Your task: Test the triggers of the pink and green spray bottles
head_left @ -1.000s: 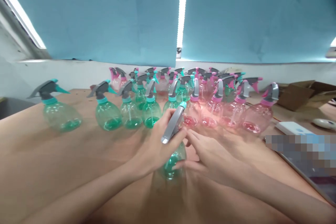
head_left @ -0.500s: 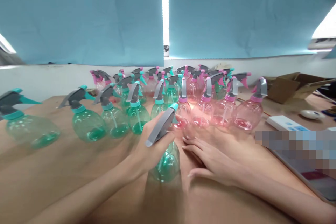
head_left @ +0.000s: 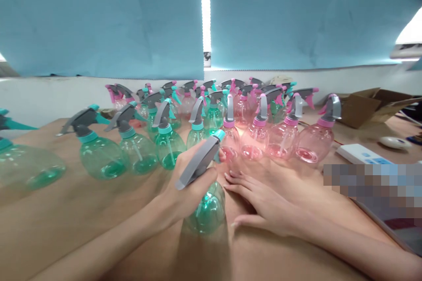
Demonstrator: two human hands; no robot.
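In the head view, our left hand [head_left: 194,191] is grasping a bottle [head_left: 206,217] near its neck, the fingers [head_left: 209,178] wrapping it just below the grey sprayer [head_left: 199,163]. The bottle is leaning a little in front of the rows, near the middle of the counter [head_left: 82,215]; we cannot tell whether its base is touching down. Our right hand [head_left: 263,204] is lying palm down just beside it, its fingers spread and holding nothing. Green bottles [head_left: 103,158] are standing ahead and to the left, pink bottles [head_left: 310,142] to the right, and both colours are mixing behind. Farther right, a white device [head_left: 359,153], a mouse [head_left: 394,142] and an open box [head_left: 365,105] are sitting, while blue sheets [head_left: 99,17] are hanging beyond.
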